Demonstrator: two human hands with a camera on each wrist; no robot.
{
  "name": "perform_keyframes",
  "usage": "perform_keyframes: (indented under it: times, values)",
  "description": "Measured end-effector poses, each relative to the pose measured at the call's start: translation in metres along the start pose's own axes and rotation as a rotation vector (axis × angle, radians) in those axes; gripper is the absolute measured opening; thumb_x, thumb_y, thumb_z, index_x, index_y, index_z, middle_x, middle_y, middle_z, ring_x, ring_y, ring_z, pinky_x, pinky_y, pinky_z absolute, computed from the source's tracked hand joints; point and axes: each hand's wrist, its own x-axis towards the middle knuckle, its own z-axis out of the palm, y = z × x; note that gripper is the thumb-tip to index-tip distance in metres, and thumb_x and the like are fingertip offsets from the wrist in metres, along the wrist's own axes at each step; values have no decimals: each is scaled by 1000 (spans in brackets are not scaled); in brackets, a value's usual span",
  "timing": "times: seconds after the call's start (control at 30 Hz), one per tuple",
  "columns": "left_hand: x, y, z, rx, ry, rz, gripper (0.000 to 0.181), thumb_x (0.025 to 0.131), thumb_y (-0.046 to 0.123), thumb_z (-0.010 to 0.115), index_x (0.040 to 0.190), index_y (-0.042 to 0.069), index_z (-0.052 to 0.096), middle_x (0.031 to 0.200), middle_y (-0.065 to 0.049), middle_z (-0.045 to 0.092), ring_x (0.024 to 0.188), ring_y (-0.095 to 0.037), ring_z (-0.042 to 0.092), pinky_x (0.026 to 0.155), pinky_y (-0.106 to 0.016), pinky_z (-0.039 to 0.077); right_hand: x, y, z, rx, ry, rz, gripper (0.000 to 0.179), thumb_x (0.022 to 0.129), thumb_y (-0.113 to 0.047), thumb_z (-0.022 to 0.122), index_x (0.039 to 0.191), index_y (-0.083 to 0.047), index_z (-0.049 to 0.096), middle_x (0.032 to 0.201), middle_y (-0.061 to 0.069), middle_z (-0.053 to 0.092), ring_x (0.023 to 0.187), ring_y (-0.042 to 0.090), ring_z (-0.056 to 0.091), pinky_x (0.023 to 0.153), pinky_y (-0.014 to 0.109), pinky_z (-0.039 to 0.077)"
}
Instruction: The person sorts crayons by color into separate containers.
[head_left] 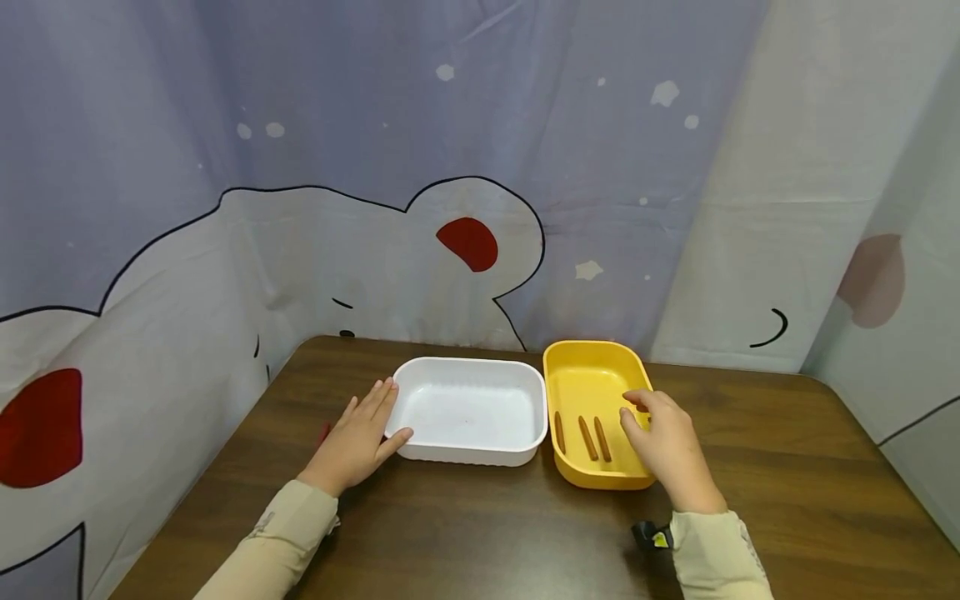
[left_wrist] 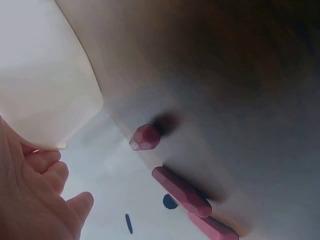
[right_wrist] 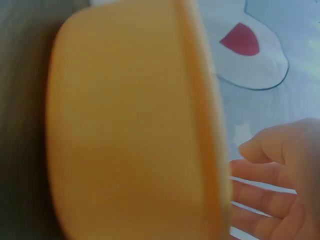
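My left hand (head_left: 352,442) rests with straight, spread fingers against the left rim of a white plastic tub (head_left: 468,417); the tub shows no contents. Over the right side of a yellow tub (head_left: 592,482) hovers my right hand (head_left: 667,437), thumb and fingers apart and bent slightly above the rim. Inside the yellow tub lie several slim brown sticks (head_left: 588,437), most toward its left and front. A dark brown bit (head_left: 642,408) shows beside the right fingertips, partly hidden by them. In the right wrist view, the right fingers (right_wrist: 265,195) reach over the yellow wall.
Several red faceted sticks (left_wrist: 182,191) lie on the table to the left of the left hand, mostly hidden from the head view. The tubs stand side by side near the back edge of the brown wooden table (head_left: 480,533). A printed curtain (head_left: 600,167) hangs behind.
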Motion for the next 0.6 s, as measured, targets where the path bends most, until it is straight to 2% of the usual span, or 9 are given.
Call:
perform_keyframes:
  times: [0.27, 0.47, 0.6]
  values:
    - [1, 2, 0, -4, 1, 5, 78, 103, 47, 54, 155, -7, 31, 162, -22, 29, 151, -38, 23, 118, -63, 23, -14, 26, -6, -94, -65, -62, 47, 103, -17, 57, 141, 10, 50, 146, 32, 47, 136, 51, 41, 111, 65, 32]
    - [1, 2, -1, -1, -4, -3, 78, 103, 47, 54, 154, -7, 32, 162, -22, 29, 151, -38, 24, 118, -64, 22, -19, 39, -6, -140, -165, -53, 75, 105, -45, 52, 155, 7, 31, 162, 28, 23, 149, 50, 19, 114, 72, 18]
    - [0, 1, -3, 4, -15, -13, 79, 103, 48, 53, 155, -6, 31, 163, -21, 29, 152, -38, 23, 118, -65, 21, -18, 44, -3, -154, -235, -28, 85, 104, -55, 46, 159, 4, 21, 166, 25, 14, 151, 47, 12, 115, 72, 12]
